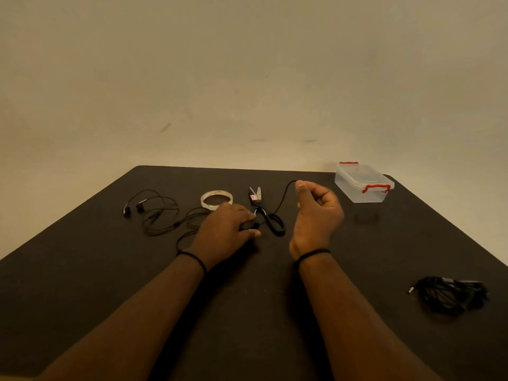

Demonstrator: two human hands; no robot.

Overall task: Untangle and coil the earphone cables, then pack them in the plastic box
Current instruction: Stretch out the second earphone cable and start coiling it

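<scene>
A black earphone cable [162, 215] lies loosely spread on the dark table, its two earbuds [133, 209] at the far left. My left hand [229, 229] rests palm down on the middle of the cable and pinches it. My right hand [316, 207] is raised, thumb and fingers closed on the cable's other end [283, 198], which arcs down toward the left hand. A clear plastic box [362, 184] with red clips stands closed at the far right. A second, bundled black cable [453, 295] lies at the near right.
A roll of clear tape [216, 199] and scissors [257, 202] with black handles lie just beyond my hands. The table [82, 270] ends against a plain beige wall at the back.
</scene>
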